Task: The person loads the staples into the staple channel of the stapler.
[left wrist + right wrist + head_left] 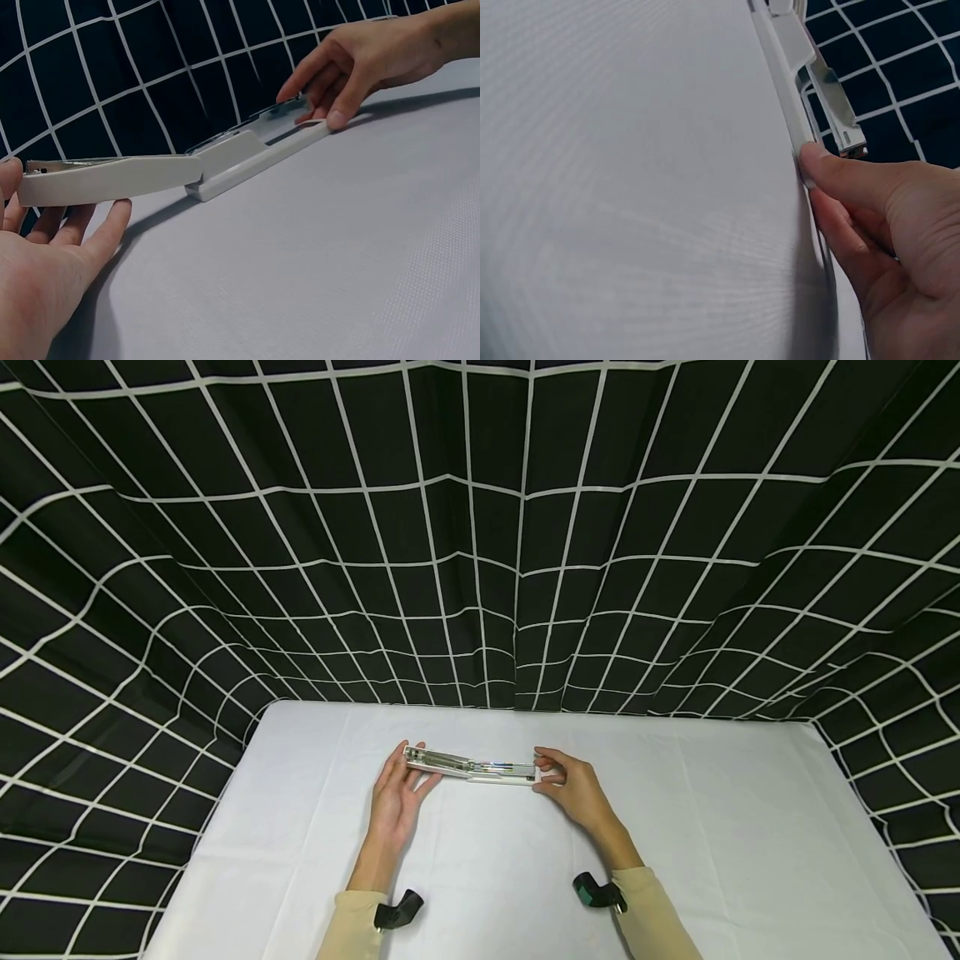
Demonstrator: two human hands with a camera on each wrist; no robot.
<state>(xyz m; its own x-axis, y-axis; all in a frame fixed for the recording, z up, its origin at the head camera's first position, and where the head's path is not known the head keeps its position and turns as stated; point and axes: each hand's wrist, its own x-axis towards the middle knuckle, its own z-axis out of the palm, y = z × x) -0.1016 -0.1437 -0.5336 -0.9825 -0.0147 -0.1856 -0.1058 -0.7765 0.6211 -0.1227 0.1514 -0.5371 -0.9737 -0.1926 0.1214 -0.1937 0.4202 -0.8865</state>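
A white stapler (502, 780) lies unfolded across the middle of the table, its top arm swung far back from its base. My left hand (396, 806) holds the end of the top arm (112, 181), fingers beneath it and thumb at its tip. In the left wrist view that arm is raised off the cloth. At the other end, my right hand (579, 787) pinches the tip of the base (780, 75) between thumb and fingers. A metal staple rail (834, 101) stands up from the base, its end close to the right hand. Whether staples are inside cannot be told.
A white cloth (720, 827) covers the table. Behind and at both sides hangs a black curtain (480, 527) with a white grid. Black devices (400, 910) are strapped to both sleeved wrists.
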